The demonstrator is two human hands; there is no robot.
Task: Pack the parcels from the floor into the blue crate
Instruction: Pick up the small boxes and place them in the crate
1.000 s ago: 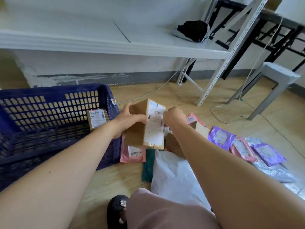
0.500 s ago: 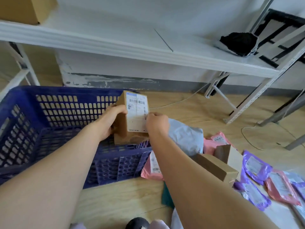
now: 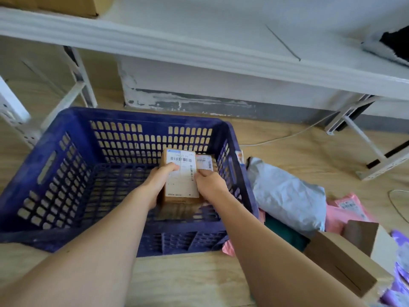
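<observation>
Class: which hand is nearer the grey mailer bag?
Right. The right hand grips the box on the side facing the grey mailer bag; the left hand grips the opposite side.

Dark blue crate [image 3: 137, 118] with a grid of slotted holes, brown cardboard box [image 3: 177, 199], white label [image 3: 183, 180] with black barcode stripes, pale grey bag [image 3: 287, 196], pink bag [image 3: 352, 209], purple bag [image 3: 399, 284], dark green bag [image 3: 285, 234], light wood-grain floor [image 3: 188, 280], white shelf [image 3: 199, 49].
</observation>
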